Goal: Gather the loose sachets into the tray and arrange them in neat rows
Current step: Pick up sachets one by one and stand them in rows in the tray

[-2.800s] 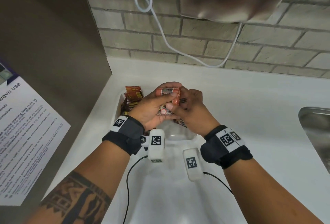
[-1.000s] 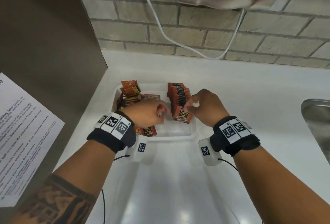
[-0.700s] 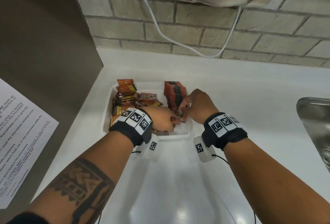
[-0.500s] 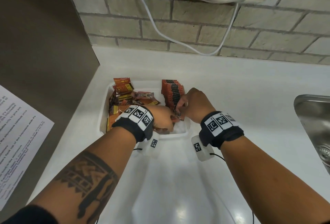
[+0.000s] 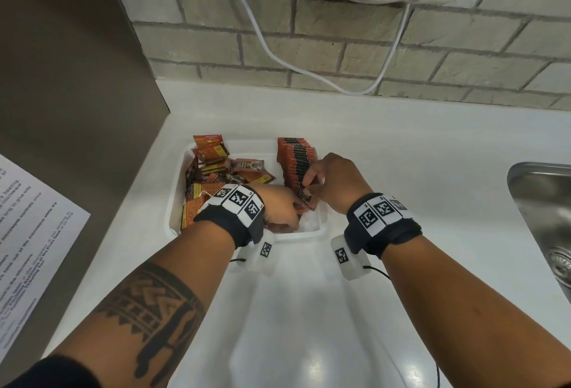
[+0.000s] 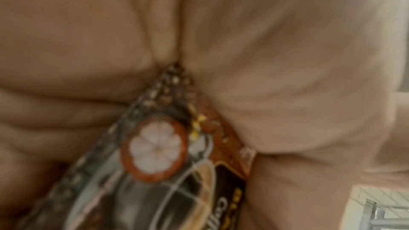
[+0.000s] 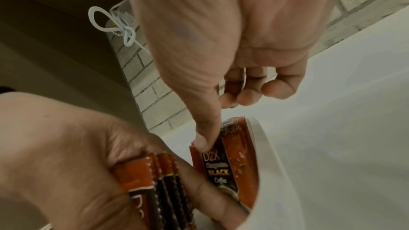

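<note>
Both hands worked inside the white tray (image 5: 321, 227), which sat on the white surface (image 5: 401, 171) near the brick wall (image 5: 340, 47). The left hand (image 5: 279, 207) had its fingers (image 7: 210, 197) curled around a small bundle of sachets (image 7: 155, 186), their crimped top edges poking up between thumb and knuckles; holding them as a squared pack probably kept them aligned so they could be fed off one at a time. Just beyond those fingers, the right hand (image 5: 335, 182) pinched the nearest sachet (image 7: 230, 167) of the standing row (image 5: 296, 159), thumb tip pressing its upper corner while the other fingers curled loosely behind it. That pinch seemed meant to keep the sachet upright against its neighbours, since thin packets on edge would likely slump toward the tray's open near end without support. The row ran away from the right fingers along the tray's right wall, each packet on edge with its dark band showing. To the far side of the left fingers lay a loose heap of sachets (image 5: 216, 177), tilted and overlapping at odd angles, still unsorted; these were already in the tray, so gathering looked largely done and arranging was the step in hand. The left wrist view showed only a blurred sachet face against the palm. A steel sink (image 5: 543, 211) lay well apart, beyond the right wrist.
</note>
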The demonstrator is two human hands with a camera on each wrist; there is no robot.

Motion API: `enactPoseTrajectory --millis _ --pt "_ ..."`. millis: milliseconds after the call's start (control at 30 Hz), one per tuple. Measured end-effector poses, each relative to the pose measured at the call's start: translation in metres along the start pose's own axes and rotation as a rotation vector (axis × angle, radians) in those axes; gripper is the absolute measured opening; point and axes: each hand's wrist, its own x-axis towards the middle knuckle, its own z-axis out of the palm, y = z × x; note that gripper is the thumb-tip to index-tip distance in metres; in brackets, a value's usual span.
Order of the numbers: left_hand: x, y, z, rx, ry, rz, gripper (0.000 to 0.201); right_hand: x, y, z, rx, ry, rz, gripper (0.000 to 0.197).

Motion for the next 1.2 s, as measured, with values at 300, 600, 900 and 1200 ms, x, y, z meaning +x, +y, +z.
enactPoseTrajectory --millis 300,600,900,1200 --pt "-0.006 -0.006 -0.003 -0.122 -0.030 0.022 0.047 -0.009 0.000 -0.008 0.077 0.047 0.001 0.008" --pt "-0.032 -0.022 -0.014 -0.383 0.048 0.114 0.023 -0.025 -0.005 -0.012 0.159 0.140 -0.066 0.007" --pt "-0.053 -0.030 -0.014 -0.973 0.198 0.309 0.019 -0.025 -0.022 -0.004 0.484 0.026 -0.051 0.013" --pt "-0.062 -0.034 -0.005 -1.175 0.102 0.442 0.043 -0.020 -0.027 -0.024 0.683 0.025 -0.006 0.015"
